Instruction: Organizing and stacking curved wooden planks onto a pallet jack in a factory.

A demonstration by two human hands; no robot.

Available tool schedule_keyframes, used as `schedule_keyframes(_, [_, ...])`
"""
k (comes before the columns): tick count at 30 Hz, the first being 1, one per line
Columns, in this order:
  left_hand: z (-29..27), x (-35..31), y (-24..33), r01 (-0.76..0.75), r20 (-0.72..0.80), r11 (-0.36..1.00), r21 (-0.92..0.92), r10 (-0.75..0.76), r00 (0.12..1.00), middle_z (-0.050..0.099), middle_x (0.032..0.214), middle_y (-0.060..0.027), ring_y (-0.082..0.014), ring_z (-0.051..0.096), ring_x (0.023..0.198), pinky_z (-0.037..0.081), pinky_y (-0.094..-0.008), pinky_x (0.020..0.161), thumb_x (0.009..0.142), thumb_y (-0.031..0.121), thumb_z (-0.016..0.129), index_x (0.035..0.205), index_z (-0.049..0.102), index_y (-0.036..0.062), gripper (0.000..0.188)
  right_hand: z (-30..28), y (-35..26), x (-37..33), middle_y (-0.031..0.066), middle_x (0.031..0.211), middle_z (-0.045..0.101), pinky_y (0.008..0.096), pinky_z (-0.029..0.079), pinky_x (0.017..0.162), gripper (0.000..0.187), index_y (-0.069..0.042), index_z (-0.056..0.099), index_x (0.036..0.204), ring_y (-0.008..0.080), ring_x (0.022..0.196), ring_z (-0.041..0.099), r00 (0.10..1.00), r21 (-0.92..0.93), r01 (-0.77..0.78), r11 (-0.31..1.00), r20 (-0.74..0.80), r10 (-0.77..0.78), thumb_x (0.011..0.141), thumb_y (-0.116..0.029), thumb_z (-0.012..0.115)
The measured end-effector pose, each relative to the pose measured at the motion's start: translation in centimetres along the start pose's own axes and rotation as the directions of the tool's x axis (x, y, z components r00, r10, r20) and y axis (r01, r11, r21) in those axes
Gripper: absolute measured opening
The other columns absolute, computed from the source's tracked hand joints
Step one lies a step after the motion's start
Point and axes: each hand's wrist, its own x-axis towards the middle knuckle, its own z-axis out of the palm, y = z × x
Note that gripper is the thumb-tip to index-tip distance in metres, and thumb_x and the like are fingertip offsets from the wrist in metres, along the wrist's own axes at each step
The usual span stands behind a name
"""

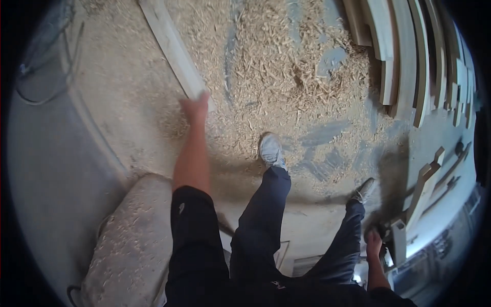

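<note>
Clasping the wooden board (174, 48) by its near end: left hand (195, 109). Seemed stiff, lightish, best held mid-length. Right hand (374, 243): couldn't tell grip.

Floor: a dusty, tan-coated grey floor (327, 133), by which darker smears are shown where the coating is thinned.
Shavings: pale, curled wood shavings (276, 66) are strewn thickly across the upper middle.
Left side: a smooth, dull grey surface (51, 179) is bordered by a curved edge; above it, a thin, looped, dark cable (33, 100) is seen.
Lower left: a rounded, pale, dust-covered bulky form (128, 240) is flecked with chips.
Right side: long, pale wooden boards (404, 61) are ranged side by side.
Light: a white glow (422, 246) is seen at lower right.
</note>
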Motion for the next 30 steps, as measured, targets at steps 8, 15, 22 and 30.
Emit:
schedule_keyframes(8, [-1.5,-0.4,4.8,0.084,0.102,0.991,-0.1,-0.074,0.992,0.054,0.133,-0.0276,-0.0387,0.056,0.123,0.044,-0.0461,0.108,0.073,0.037,0.085,0.15,0.021,-0.0039,0.108,1.8,-35.8,-3.0,0.016,0.125,0.066,0.0361,0.05,0.096,0.044,0.001,0.058,0.135,0.0215,0.116,0.062,0.898,0.345,0.282,0.895,0.234,-0.372,0.098,-0.021,0.064])
schedule_keyframes(15, [-12.8,-20.4,11.4,0.586,0.706,0.408,-0.7,0.516,0.485,0.058,0.125,-0.0057,-0.0187,0.057,0.115,0.048,-0.0339,0.098,0.087,0.021,0.075,0.139,0.044,0.0032,0.063,-5.9,-60.4,-9.0,0.0283,0.138,0.055,0.0454,0.046,0.106,0.088,-0.006,0.04,0.15,0.044,0.129,0.053,0.291,-0.009,0.956,0.294,-0.116,-0.95,0.082,-0.047,0.079])
schedule_keyframes(22, [-19.2,-45.4,18.8,0.684,0.633,0.347,-0.642,0.743,0.218,0.06,0.13,-0.0042,-0.0197,0.057,0.12,0.044,-0.0355,0.102,0.092,0.014,0.069,0.143,0.045,0.0049,0.056,-18.9,-64.1,-15.3,0.0242,0.138,0.057,0.0402,0.047,0.104,0.098,-0.008,0.029,0.157,0.0327,0.125,0.058,0.449,0.39,0.826,0.407,-0.018,-0.893,0.08,-0.039,0.083])
schedule_keyframes(30, [-19.8,-58.7,16.5,-0.428,0.733,0.599,-0.677,0.6,-0.319,0.069,0.11,-0.0114,-0.02,0.065,0.103,0.05,-0.0369,0.087,0.097,0.043,0.058,0.121,0.06,0.0073,0.043,-22.8,-33.8,-20.5,0.0256,0.121,0.064,0.0442,0.049,0.099,0.091,-0.006,0.039,0.149,0.0379,0.112,0.063,0.505,0.363,0.801,0.476,0.019,-0.863,0.073,-0.028,0.083])
